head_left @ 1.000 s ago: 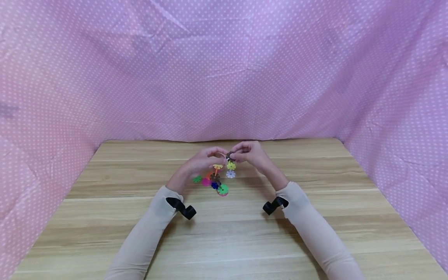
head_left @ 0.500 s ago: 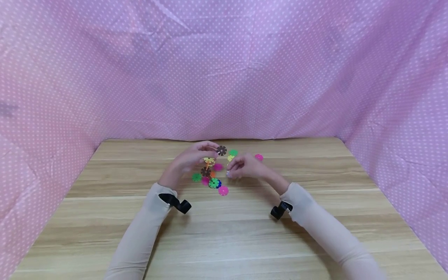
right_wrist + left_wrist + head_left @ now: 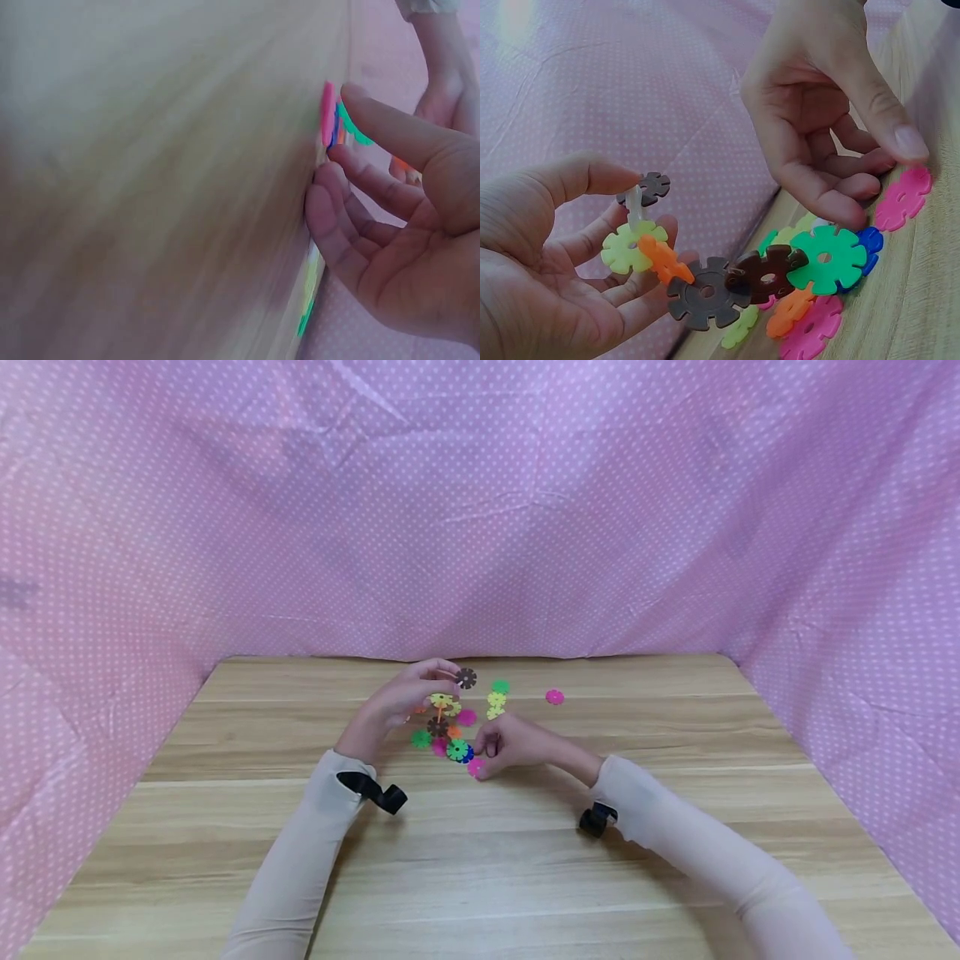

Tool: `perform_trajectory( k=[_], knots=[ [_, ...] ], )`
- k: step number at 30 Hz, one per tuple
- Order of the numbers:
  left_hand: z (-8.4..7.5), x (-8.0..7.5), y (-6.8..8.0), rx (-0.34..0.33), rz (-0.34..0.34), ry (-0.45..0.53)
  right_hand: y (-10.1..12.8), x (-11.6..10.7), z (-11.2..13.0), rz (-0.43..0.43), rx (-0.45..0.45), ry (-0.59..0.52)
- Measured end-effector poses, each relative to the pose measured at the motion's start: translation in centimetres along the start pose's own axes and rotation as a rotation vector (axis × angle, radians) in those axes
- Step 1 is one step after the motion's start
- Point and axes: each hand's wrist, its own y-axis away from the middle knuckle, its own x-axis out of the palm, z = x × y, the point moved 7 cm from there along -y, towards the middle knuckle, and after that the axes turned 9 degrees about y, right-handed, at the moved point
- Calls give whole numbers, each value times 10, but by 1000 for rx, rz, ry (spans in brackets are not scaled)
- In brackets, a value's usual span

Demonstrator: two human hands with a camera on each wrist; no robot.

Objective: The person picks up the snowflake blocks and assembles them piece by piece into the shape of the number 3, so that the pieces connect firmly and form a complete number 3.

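Observation:
In the head view my left hand (image 3: pixel 408 697) holds up a chain of interlocking plastic snowflake discs. Its thumb and finger pinch a whitish disc (image 3: pixel 634 206). A brown disc (image 3: pixel 654 187) joins on above it. Below hang a yellow disc (image 3: pixel 626 247), an orange disc (image 3: pixel 664 259), two dark brown discs and a green disc (image 3: pixel 825 259) at the free end. My right hand (image 3: pixel 513 745) is low over the table, thumb tip at the edge of a loose pink disc (image 3: pixel 904 199). Its fingers are loosely bent, with a gap between thumb and forefinger.
Loose discs lie on the wooden table (image 3: pixel 480 877) beneath the chain, among them a blue disc (image 3: pixel 870 247) and a green disc (image 3: pixel 422 739). Farther back are a yellow disc (image 3: pixel 497 699) and another green disc (image 3: pixel 500 686). One pink disc (image 3: pixel 555 697) lies apart at right.
The right hand has left the brown disc at the chain's upper end and come down toward the near pink disc. The left hand has shifted a little left with the chain.

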Motion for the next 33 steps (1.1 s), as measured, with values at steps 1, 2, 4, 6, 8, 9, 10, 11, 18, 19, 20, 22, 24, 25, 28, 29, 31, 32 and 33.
perform_trajectory(
  k=[1,2,4,6,8,9,10,11,18,19,20,22,24,25,28,29,31,32,33],
  knots=[
    [0,0,0,-1,-2,2,-1,1,0,-3,-1,18],
    [0,0,1,-2,-3,3,-1,1,1,-5,-5,38],
    [-1,0,1,-1,-4,-1,-2,2,3,-10,-4,62],
    [-1,-1,1,3,-2,3,-2,3,3,-9,4,77],
    [-2,-1,1,6,1,0,-2,2,4,-4,18,78],
    [-1,-1,1,7,2,-1,-2,2,3,-1,29,76],
    [-1,-1,1,7,4,-4,-1,1,3,2,39,76],
    [-1,-1,1,8,6,-4,0,0,3,3,45,78],
    [0,1,1,9,18,12,7,-10,-6,3,114,78],
    [0,2,1,14,26,21,8,-11,-8,-1,120,71],
    [0,3,0,16,31,24,9,-13,-10,-7,127,65],
    [1,6,0,23,46,38,13,-17,-13,-17,132,57],
    [2,9,-1,29,61,55,16,-20,-18,-34,146,53],
    [2,10,-1,30,68,64,18,-22,-20,-43,150,51],
    [5,14,-3,26,77,91,22,-27,-26,-69,152,32],
    [6,16,-4,24,79,100,23,-29,-28,-77,153,19],
    [7,18,-5,21,81,108,25,-32,-31,-93,148,-11],
    [8,20,-5,24,84,114,25,-34,-34,-100,148,-28],
    [8,22,-6,27,90,120,26,-35,-36,-108,150,-45]
  ],
)
